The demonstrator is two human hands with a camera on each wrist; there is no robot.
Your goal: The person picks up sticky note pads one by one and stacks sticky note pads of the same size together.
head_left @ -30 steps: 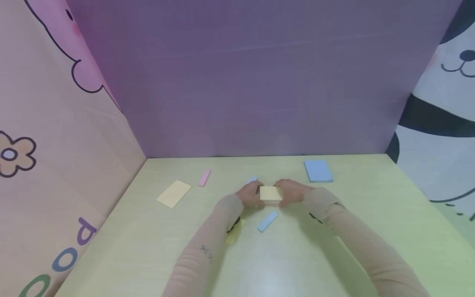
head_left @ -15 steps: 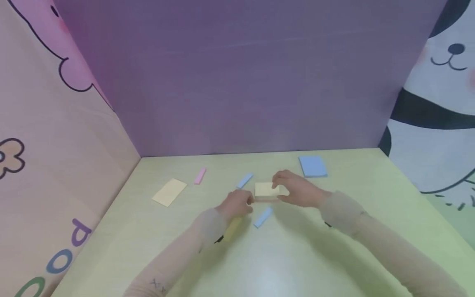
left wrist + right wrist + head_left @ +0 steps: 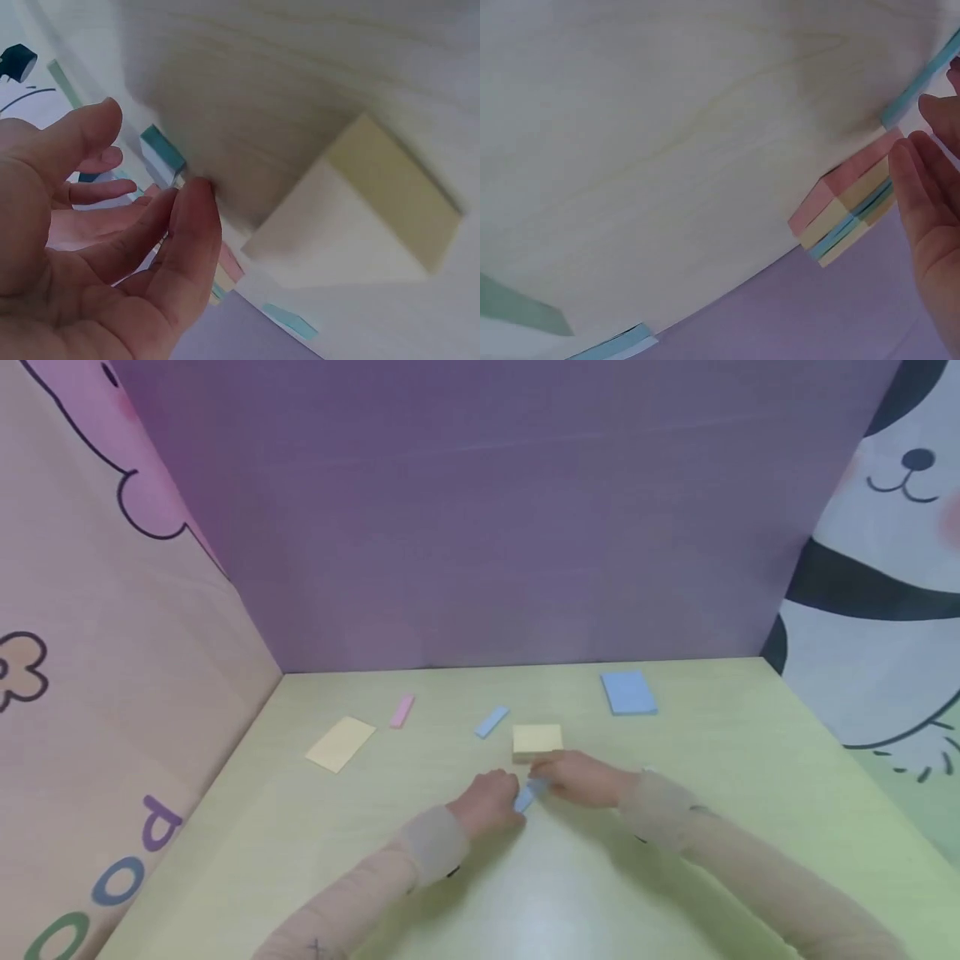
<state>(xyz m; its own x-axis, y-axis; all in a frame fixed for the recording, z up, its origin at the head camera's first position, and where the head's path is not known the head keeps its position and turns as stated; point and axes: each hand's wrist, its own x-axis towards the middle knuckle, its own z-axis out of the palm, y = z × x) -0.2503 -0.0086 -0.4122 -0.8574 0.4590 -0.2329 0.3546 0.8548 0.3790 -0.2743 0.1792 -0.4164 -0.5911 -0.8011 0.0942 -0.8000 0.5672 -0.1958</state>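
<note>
A narrow blue sticky-note pad (image 3: pixel 530 796) lies slantwise on the table between both hands. My left hand (image 3: pixel 487 802) is at its near end, and in the left wrist view thumb and fingers stand apart around the blue pad (image 3: pixel 163 156). My right hand (image 3: pixel 581 778) overlaps the far end. In the right wrist view its fingertips are right at the blue pad (image 3: pixel 922 75), thumb and index apart. Just behind is a layered stack of pads (image 3: pixel 537 740) with a cream top; pink, cream and blue layers show from the side. A yellow pad (image 3: pixel 352 217) lies near my left hand.
Another narrow blue pad (image 3: pixel 492 722) and a pink pad (image 3: pixel 402 711) lie farther back. A cream sheet-like pad (image 3: pixel 341 744) is at left, a larger blue pad (image 3: pixel 628 692) at back right. A purple wall (image 3: pixel 480 527) closes the table's back edge.
Both hands have let go of the stack, which stays on the table. They have come nearer to me, to either end of the narrow blue pad. The left hand now covers the yellow pad.
</note>
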